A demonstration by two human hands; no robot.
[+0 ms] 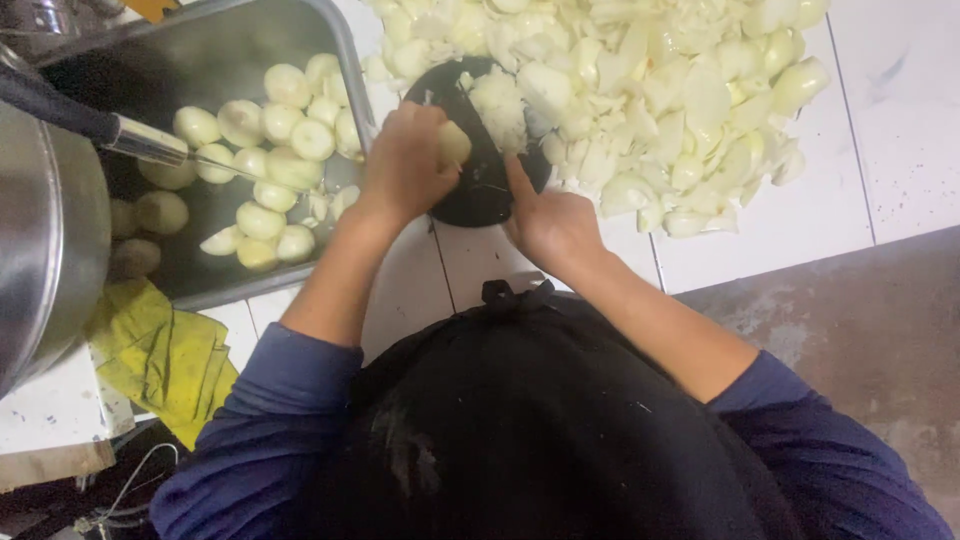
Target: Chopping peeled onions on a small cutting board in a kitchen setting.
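Observation:
My left hand (405,165) is closed around a peeled onion (454,143) and presses it onto a round black board (478,195) on the white tiled counter. My right hand (548,222) rests at the board's right edge, index finger stretched forward along something thin that I cannot make out; whether it grips a blade cannot be told. Chopped onion bits (500,105) lie on the board. A big heap of cut onion pieces (660,90) spreads just beyond and to the right of the board.
A metal tray (215,55) at the left holds several whole peeled onions (285,150). A large steel pot (45,240) with a ladle handle (100,125) stands far left. A yellow cloth (160,355) lies beneath it. Bare concrete floor (850,320) shows at right.

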